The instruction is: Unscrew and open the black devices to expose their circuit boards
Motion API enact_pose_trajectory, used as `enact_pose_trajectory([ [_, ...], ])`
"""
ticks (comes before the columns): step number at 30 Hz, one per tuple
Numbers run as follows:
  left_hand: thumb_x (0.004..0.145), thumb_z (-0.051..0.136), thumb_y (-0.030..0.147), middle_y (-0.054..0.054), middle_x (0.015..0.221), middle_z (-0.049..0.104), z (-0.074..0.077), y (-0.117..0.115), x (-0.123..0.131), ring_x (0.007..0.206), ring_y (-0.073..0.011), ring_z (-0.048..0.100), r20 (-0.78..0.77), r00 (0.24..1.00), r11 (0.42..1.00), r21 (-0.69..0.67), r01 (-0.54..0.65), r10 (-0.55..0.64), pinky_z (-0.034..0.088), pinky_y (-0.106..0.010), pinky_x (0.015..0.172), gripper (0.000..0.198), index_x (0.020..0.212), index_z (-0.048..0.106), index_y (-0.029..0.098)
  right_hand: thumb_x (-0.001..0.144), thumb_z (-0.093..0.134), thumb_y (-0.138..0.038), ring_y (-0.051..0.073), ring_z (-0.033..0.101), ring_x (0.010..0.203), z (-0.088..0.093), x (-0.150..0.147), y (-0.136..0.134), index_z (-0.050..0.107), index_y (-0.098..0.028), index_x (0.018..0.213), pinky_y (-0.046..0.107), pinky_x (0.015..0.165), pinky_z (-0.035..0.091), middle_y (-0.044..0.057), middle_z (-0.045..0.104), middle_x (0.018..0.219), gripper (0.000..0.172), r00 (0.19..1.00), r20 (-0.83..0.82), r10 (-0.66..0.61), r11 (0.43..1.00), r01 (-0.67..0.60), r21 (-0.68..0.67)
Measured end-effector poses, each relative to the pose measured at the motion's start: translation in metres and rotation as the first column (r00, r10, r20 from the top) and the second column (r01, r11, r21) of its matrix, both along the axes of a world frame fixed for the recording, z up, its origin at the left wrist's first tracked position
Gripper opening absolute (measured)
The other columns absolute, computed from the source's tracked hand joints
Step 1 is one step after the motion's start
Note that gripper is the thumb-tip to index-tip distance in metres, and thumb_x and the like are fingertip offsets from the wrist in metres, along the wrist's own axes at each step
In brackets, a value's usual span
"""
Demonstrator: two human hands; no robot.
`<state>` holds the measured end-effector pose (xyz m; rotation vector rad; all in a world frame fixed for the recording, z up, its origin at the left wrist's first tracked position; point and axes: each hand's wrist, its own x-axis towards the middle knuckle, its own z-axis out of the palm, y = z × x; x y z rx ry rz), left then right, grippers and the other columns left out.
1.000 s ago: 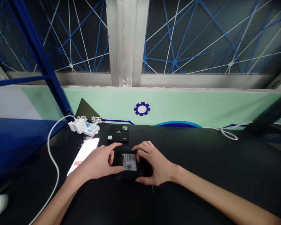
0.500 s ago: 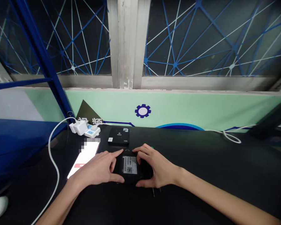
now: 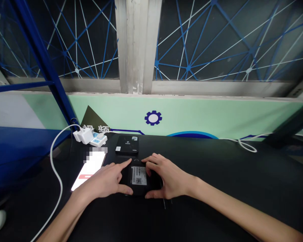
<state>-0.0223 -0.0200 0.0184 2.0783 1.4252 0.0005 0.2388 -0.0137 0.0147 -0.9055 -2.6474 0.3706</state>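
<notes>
A black box-shaped device (image 3: 138, 190) with a white barcode label (image 3: 139, 175) lies on the black table between my hands. My left hand (image 3: 108, 181) holds its left side, index finger at the far edge and thumb at the near edge. From the right, my right hand (image 3: 164, 176) grips the same device, with its thumb along the near edge and fingers over the far and upper side. Part of the device's right side is hidden by those fingers. Just beyond it rests a flat black box (image 3: 127, 145) with small stickers.
A phone with a bright screen (image 3: 91, 169) lies left, partly under my left forearm. Behind it are a white power strip (image 3: 99, 139) and a plugged-in white charger (image 3: 83, 135), whose cable (image 3: 57, 174) runs toward me. Another white cable (image 3: 247, 146) lies at the back right.
The whole view has shifted very slightly. Both hands keep the same grip on the black device, and nothing else has visibly moved.
</notes>
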Motion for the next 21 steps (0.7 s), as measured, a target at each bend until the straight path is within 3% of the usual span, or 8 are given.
enact_pose_trajectory([
  [4, 0.074, 0.067, 0.067, 0.008, 0.059, 0.048, -0.0021, -0.0002, 0.0001, 0.074, -0.0206, 0.05, 0.013, 1.0, 0.999, -0.03, 0.01, -0.009, 0.036, -0.028, 0.077, 0.105, 0.158, 0.018, 0.027, 0.067, 0.079, -0.061, 0.029, 0.056, 0.101, 0.0009, -0.0005, -0.0006, 0.058, -0.019, 0.08, 0.047, 0.088, 0.045, 0.013, 0.061, 0.127, 0.048, 1.0, 0.003, -0.011, 1.0, 0.011, -0.015],
  [9, 0.073, 0.07, 0.062, 0.008, 0.062, 0.046, -0.0025, 0.0004, 0.0008, 0.069, -0.0189, 0.049, 0.009, 1.0, 1.0, -0.027, -0.015, 0.015, 0.036, -0.027, 0.072, 0.104, 0.157, 0.019, 0.027, 0.067, 0.078, -0.063, 0.031, 0.056, 0.103, 0.0004, -0.0009, -0.0022, 0.059, -0.019, 0.078, 0.049, 0.09, 0.046, 0.013, 0.06, 0.129, 0.049, 1.0, 0.014, -0.021, 0.999, 0.022, -0.024],
  [21, 0.073, 0.07, 0.058, 0.004, 0.069, 0.051, 0.0052, -0.0005, 0.006, 0.086, -0.0247, 0.052, -0.032, 0.999, 0.999, -0.036, -0.022, 0.021, 0.036, -0.028, 0.073, 0.102, 0.157, 0.021, 0.029, 0.065, 0.078, -0.067, 0.034, 0.057, 0.111, -0.0039, 0.0007, -0.0013, 0.062, -0.02, 0.071, 0.055, 0.096, 0.043, 0.011, 0.061, 0.134, 0.051, 0.999, 0.024, -0.045, 0.999, 0.045, -0.024],
])
